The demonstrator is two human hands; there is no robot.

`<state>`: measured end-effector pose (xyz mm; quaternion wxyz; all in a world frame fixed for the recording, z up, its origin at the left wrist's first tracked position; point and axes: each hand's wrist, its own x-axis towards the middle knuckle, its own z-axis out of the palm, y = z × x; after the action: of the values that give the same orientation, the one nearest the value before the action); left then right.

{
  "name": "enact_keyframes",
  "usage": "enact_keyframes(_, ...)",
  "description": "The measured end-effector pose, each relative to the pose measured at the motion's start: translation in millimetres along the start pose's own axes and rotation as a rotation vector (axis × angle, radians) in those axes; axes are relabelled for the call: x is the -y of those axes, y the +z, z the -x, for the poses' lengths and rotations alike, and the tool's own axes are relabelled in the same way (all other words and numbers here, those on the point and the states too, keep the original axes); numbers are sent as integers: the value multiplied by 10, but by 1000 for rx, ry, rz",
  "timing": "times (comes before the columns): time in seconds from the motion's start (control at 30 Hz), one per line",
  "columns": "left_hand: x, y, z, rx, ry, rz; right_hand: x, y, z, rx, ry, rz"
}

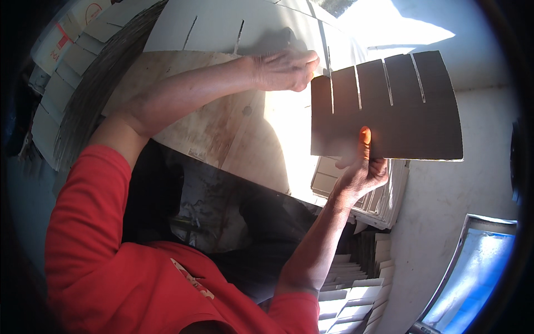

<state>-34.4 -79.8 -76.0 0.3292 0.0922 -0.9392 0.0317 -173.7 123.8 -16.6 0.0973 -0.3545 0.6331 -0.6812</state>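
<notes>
On my feed, the dark slotted panel (397, 125) is at the right end of the surface (228, 133), long axis crosswise, my right grip (364, 175) pinching its near edge; my left grip (285, 70) curls left of it, on what I can't tell.

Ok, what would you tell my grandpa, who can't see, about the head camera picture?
A person's right hand holds up a dark slotted panel, the left hand close to its upper left corner. A wooden board and a pale slotted sheet lie below, and the person's top is red.
</notes>
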Motion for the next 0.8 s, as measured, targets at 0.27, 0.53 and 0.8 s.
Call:
enact_keyframes(0.27, -583, -330, 81, -18, 428, -534, -49, 6, -23, 13, -19, 3)
enact_keyframes(0.53, -1287, -244, 582, -109, 120, -62, -136, 211, 139, 9, 57, 76)
enact_keyframes(0.8, 230, 33, -313, -58, -264, -395, -208, 237, 111, 32, 91, 97)
